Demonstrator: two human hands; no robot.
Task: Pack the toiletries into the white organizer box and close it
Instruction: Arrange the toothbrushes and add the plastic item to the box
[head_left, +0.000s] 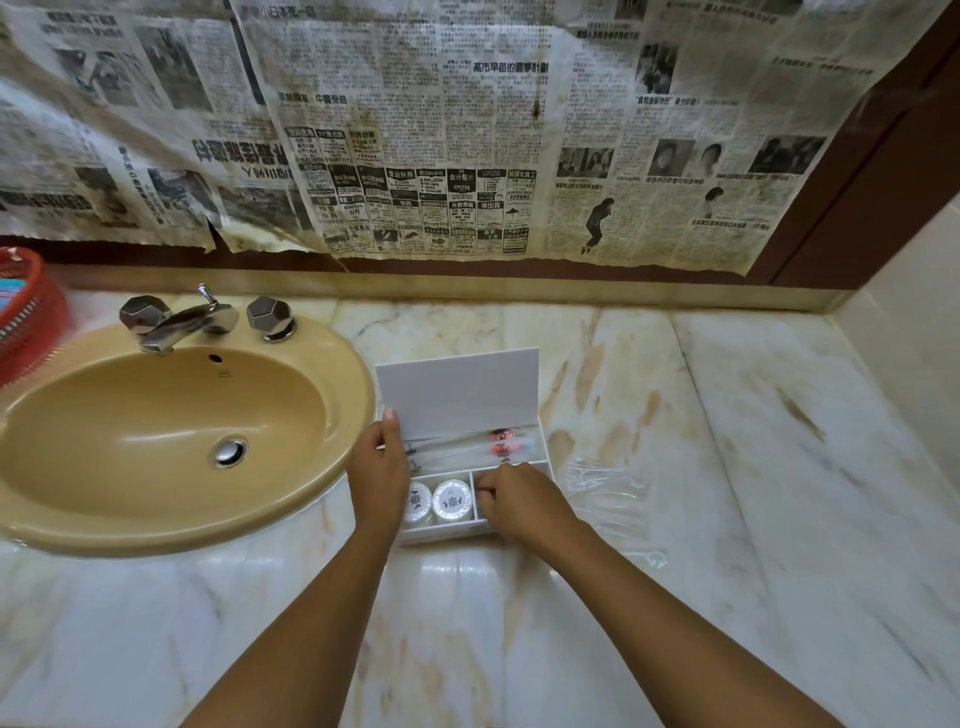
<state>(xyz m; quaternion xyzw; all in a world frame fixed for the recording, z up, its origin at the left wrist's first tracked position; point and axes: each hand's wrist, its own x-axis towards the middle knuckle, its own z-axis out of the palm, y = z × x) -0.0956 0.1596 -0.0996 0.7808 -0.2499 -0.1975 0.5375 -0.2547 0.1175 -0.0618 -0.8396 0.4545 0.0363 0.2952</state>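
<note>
Left hand (381, 470) gripping the open white organizer box (540, 452) lid edge, right hand (514, 501) curled, fingers inside its front-right compartment.

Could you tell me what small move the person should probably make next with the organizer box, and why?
Probably lift the right hand out of the front right compartment. The left hand holds the upright lid of the organizer box, two round containers and wrapped toothbrushes are already inside, and the hand blocks closing.
</note>
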